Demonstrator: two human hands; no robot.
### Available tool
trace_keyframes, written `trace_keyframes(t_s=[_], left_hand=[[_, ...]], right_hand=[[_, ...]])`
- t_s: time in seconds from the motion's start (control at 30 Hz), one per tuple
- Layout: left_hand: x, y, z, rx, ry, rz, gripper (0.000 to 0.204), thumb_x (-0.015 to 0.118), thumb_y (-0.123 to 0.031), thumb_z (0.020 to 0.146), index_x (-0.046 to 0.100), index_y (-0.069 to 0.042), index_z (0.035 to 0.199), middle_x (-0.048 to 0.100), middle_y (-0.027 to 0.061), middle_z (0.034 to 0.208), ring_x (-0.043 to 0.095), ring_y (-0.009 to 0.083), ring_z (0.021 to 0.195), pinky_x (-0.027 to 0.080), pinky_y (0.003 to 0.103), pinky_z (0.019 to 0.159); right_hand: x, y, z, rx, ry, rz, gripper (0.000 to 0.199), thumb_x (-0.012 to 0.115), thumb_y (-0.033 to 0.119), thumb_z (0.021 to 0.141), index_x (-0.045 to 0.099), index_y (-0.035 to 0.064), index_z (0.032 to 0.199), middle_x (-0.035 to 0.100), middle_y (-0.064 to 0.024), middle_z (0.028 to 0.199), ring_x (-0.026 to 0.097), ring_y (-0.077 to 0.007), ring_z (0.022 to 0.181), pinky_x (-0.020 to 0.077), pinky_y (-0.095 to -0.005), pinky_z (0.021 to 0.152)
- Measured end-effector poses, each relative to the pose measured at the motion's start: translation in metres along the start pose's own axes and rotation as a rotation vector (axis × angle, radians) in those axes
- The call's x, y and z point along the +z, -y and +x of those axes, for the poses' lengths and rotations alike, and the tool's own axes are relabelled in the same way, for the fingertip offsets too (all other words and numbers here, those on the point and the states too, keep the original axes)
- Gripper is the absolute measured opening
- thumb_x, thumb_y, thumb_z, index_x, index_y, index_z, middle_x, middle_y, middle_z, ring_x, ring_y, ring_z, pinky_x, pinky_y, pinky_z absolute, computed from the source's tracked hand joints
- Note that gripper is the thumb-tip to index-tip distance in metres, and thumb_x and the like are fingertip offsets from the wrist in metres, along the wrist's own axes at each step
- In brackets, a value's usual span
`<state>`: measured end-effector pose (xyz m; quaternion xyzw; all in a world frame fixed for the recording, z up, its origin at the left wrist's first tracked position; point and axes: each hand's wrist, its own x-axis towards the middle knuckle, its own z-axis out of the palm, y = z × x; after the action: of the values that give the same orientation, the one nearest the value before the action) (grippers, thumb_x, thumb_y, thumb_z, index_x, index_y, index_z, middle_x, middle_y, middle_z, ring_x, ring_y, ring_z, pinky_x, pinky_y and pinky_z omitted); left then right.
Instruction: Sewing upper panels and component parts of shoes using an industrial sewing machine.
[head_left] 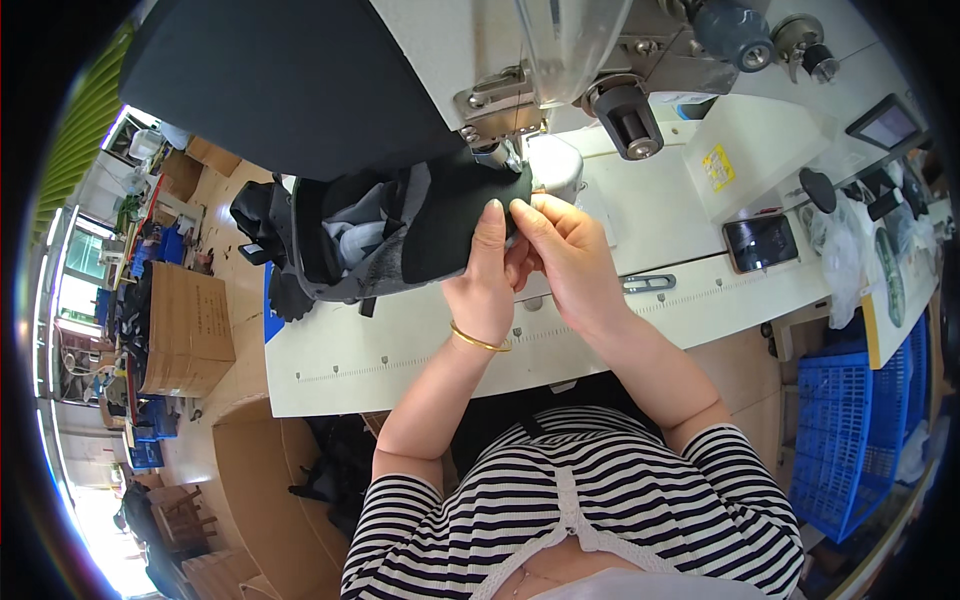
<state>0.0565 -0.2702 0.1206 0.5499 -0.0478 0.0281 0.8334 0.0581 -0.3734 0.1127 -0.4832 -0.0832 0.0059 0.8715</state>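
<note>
A black and grey sewn fabric piece (455, 215), shaped like a bag with an open hollow and grey cloth inside, lies under the head of a sewing machine (497, 125). My left hand (483, 275), with a gold bangle at the wrist, pinches its right edge with the thumb on top. Close beside it, my right hand (572, 250) grips the same edge between thumb and fingers. The thumb tips nearly meet just below the presser foot (508, 155). The undersides of the fingers are partly hidden.
A ruled white table (440, 365) carries a phone (760, 243), small grey snips (648, 284) and a clear plastic bag (845, 255). Blue crates (850, 420) stand at right. Cardboard boxes (188, 328) stand on the floor at left. The machine's dark panel (280, 90) overhangs the fabric.
</note>
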Motion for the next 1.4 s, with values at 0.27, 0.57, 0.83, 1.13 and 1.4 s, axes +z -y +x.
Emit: trace_keyframes(t_s=[0.27,0.57,0.83,1.13,1.4], left_hand=[[0.013,0.022,-0.001,0.167,-0.057,0.172,0.036,0.048,-0.035,0.099,0.051,-0.009,0.073,0.043,-0.0066,0.06,0.035,0.0013,0.05,0.025,0.018,0.042],[-0.109,-0.037,-0.059,1.078,0.253,0.857,0.02,0.048,-0.015,0.093,0.055,0.002,0.1,0.06,0.0136,0.093,0.058,0.0179,0.076,0.048,0.03,0.072],[-0.163,-0.04,0.119,-0.347,0.277,-0.339,0.049,0.038,-0.04,0.098,0.055,0.0,0.12,0.06,0.0125,0.12,0.059,0.0261,0.106,0.046,0.038,0.097],[-0.114,-0.088,0.088,-0.227,0.232,-0.217,0.047,0.036,-0.033,0.098,0.049,0.003,0.125,0.059,0.018,0.118,0.06,0.0284,0.107,0.048,0.037,0.096],[-0.119,-0.088,0.081,-0.131,0.089,-0.055,0.045,0.037,-0.032,0.099,0.053,0.004,0.122,0.06,0.0154,0.117,0.06,0.0232,0.106,0.049,0.032,0.092]], right_hand=[[0.002,-0.002,0.0,-0.064,-0.08,-0.071,0.025,0.054,0.019,0.096,0.055,0.0046,0.075,0.052,0.004,0.064,0.046,-0.001,0.056,0.0356,-0.0178,0.048],[-0.006,0.012,-0.012,0.055,-0.054,-0.311,0.028,0.055,0.027,0.095,0.058,0.0022,0.083,0.062,-0.0031,0.072,0.058,-0.0071,0.059,0.046,-0.0191,0.051],[0.024,-0.004,-0.02,0.06,0.07,-0.055,0.027,0.05,0.023,0.097,0.056,-0.0034,0.098,0.065,-0.0097,0.089,0.066,-0.015,0.08,0.0569,-0.0264,0.063],[0.014,-0.008,-0.017,0.122,0.101,0.088,0.027,0.044,0.021,0.1,0.054,-0.0041,0.105,0.065,-0.013,0.095,0.067,-0.0199,0.081,0.0585,-0.0328,0.07],[0.011,-0.005,-0.01,0.115,0.101,0.121,0.03,0.043,0.023,0.1,0.054,-0.0045,0.106,0.065,-0.0121,0.095,0.067,-0.0191,0.08,0.0582,-0.0324,0.071]])
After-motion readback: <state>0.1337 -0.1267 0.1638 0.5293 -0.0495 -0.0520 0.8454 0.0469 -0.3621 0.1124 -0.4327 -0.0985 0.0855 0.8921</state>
